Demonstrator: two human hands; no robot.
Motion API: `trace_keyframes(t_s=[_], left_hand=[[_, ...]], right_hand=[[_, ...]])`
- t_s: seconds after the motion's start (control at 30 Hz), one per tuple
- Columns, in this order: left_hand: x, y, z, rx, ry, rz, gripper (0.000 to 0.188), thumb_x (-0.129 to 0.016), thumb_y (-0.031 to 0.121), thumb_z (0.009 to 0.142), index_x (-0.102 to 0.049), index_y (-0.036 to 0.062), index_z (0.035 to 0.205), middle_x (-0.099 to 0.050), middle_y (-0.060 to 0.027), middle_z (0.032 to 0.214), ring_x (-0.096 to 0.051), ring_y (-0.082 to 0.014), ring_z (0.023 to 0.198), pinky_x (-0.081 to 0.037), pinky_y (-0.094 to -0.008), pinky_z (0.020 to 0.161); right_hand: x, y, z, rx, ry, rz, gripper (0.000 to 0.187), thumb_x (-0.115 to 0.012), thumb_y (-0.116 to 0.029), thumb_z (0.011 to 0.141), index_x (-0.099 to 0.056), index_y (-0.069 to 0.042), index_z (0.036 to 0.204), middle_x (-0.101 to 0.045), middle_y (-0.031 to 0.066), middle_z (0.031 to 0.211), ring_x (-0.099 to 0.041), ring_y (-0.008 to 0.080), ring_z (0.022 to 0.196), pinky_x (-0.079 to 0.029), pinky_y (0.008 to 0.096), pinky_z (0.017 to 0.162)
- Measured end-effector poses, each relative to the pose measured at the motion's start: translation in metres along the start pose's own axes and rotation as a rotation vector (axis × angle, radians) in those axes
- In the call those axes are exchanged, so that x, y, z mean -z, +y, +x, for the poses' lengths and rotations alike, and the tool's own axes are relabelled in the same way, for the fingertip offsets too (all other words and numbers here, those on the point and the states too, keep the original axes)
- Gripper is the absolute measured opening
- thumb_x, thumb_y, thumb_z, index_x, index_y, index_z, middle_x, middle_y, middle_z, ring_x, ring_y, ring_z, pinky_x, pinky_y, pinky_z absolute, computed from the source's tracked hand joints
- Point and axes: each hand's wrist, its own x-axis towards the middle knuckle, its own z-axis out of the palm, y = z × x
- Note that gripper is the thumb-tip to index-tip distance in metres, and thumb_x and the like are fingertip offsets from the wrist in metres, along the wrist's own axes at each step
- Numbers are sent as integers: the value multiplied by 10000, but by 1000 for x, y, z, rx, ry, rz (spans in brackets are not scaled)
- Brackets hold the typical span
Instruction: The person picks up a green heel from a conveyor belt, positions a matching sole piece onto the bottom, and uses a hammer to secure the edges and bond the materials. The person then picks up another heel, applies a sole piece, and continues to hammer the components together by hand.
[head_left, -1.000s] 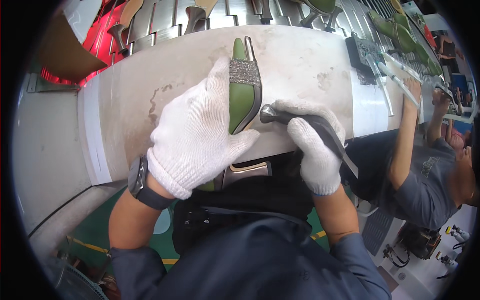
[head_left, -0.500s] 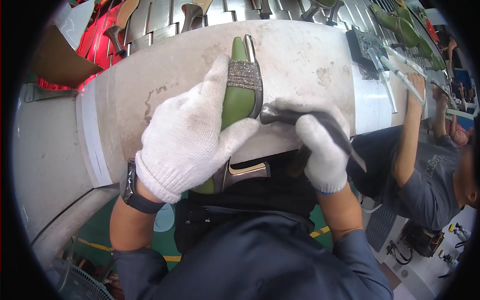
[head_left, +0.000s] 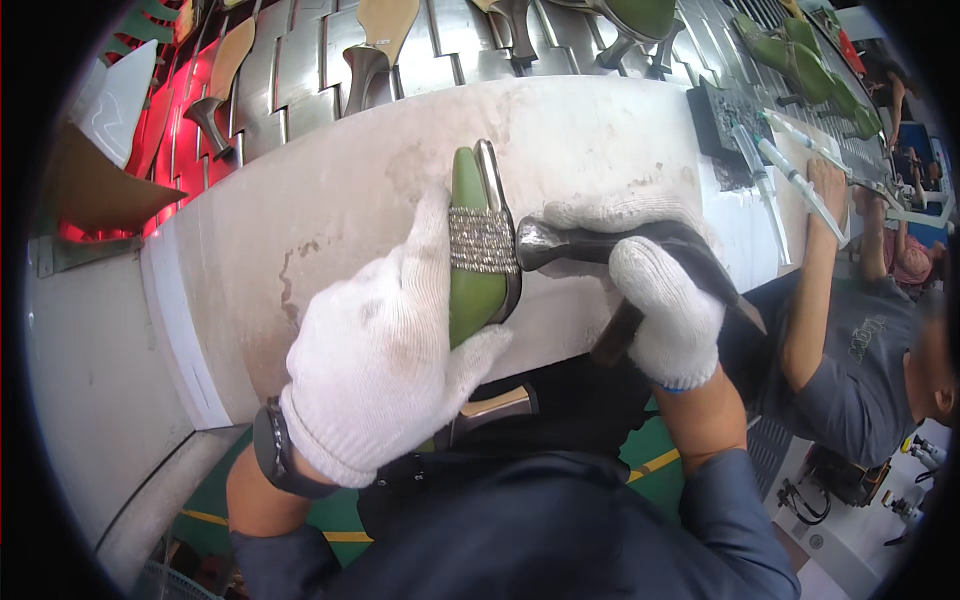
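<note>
My left hand (head_left: 370, 345), in a white knit glove, is closed round a high-heeled sandal (head_left: 511, 285) fitted on a green shoe last (head_left: 476, 300). The sandal lies on its side, toe pointing away from me. A glittering rhinestone strap (head_left: 480, 240) wraps the last near the toe, and the block heel (head_left: 505, 402) shows below my thumb, off the table's near edge. In my gloved right hand (head_left: 665, 310) is a dark metal hammer (head_left: 600, 247). Its rounded face sits against the sole's edge beside the strap; my palm hides part of the handle.
Beneath the sandal is a pale, stained worktable (head_left: 400, 165). Along its far side runs a slatted metal conveyor (head_left: 300, 70) carrying soles with heels and green lasts. To the right are syringes (head_left: 800, 180), a dark block (head_left: 725, 125) and a co-worker's arm (head_left: 815, 280).
The hammer has shifted toward the toe along the sole's edge, from below the strap to right beside it. The whole scene sits lower in the picture. Both hands keep their holds.
</note>
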Motion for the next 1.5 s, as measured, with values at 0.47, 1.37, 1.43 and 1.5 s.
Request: trace_keyframes(t_s=[0.47, 1.37, 1.43, 1.5], left_hand=[[8, 8, 10, 36, -104, -23, 1076, -950, 155, 732, -382, -165, 1588, -730, -232, 990, -760, -413, 821, -612, -468, 731], [-7, -16, -22, 39, 144, -185, 592, -621, 318, 1102, -541, -70, 1541, -721, -334, 1220, -708, -475, 1181, -532, -484, 1039], [-13, -23, -25, -15, 208, -185, 596, -614, 375, 1110, -570, -59, 1516, -740, -329, 1135, -732, -482, 1092, -573, -512, 948], [-16, -26, -28, -72, 273, -134, 578, -601, 378, 1120, -589, -58, 1500, -736, -332, 1214, -724, -477, 1142, -567, -499, 993]], right_hand=[[20, -40, 57, 65, -312, -352, 321, -858, -111, 858, -732, 41, 1111, -775, 238, 1165, -769, 338, 1096, -609, 493, 1013], [1, 17, 17, 3, -34, -209, 260, -658, -131, 1067, -727, 66, 1221, -787, 182, 1180, -768, 269, 1106, -599, 378, 1003], [2, 18, 16, 19, -20, -214, 275, -714, -194, 1053, -765, 24, 1212, -793, 109, 1130, -742, 196, 1053, -587, 343, 961], [0, 9, 11, 112, -10, -343, 267, -786, -235, 1026, -799, -21, 1186, -798, 31, 1062, -719, 118, 1010, -577, 309, 924]])
